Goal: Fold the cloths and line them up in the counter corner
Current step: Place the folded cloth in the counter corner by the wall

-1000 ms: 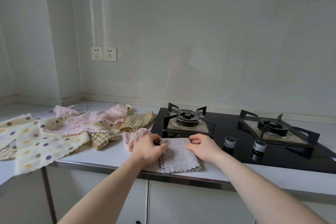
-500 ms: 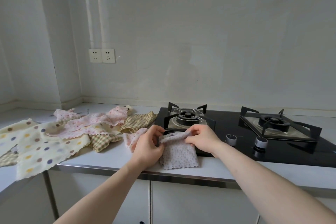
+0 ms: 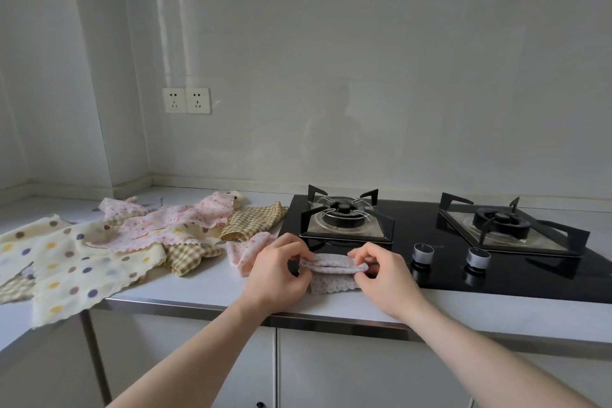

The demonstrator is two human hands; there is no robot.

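Observation:
A small lilac dotted cloth (image 3: 332, 275) lies at the counter's front edge, its far edge lifted and folded toward me. My left hand (image 3: 278, 272) pinches its left end and my right hand (image 3: 385, 272) pinches its right end. Left of them lies a loose heap: a pink floral cloth (image 3: 172, 222), a yellow checked cloth (image 3: 255, 220), a cream polka-dot cloth (image 3: 66, 262) hanging over the counter edge, and a small pink cloth (image 3: 246, 250) beside my left hand. The counter corner (image 3: 145, 187) is at the back left.
A black gas hob (image 3: 414, 235) with two burners and two knobs (image 3: 450, 255) fills the counter right of the cloth. A double wall socket (image 3: 186, 100) sits above the corner. White cabinet doors (image 3: 331, 371) run below the counter's metal edge.
Both hands lifted the lilac cloth's far edge off the counter and brought it toward me, so the flat cloth is now half folded over.

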